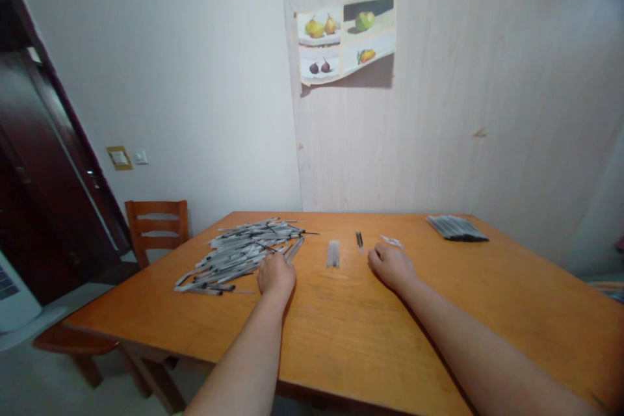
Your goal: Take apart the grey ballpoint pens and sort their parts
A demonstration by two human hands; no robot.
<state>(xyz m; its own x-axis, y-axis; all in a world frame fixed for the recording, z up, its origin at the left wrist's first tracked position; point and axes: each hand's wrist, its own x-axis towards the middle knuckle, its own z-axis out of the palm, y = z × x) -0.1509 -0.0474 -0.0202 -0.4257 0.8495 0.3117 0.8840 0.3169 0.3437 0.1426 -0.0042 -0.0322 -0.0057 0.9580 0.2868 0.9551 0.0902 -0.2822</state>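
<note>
A large loose heap of slim, translucent pen-like sticks with black ends (234,250) covers the left of the table. At its right edge is my left hand (277,275), fingers curled down among the sticks. A thin dark stick (266,247) shows just beyond its fingers; whether it is gripped I cannot tell. My right hand (391,265) rests on the table with closed fingers, their tips hidden. Just past it lie some small white pieces (391,242). Between my hands, a short row of clear tubes (333,253) lies side by side, near a few dark thin sticks (359,239).
A neat stack of similar sticks (455,228) lies at the table's far right. The wooden table (341,331) stands against the wall, which bears a sheet of fruit pictures (346,42). A wooden chair (158,224) is beyond the left edge.
</note>
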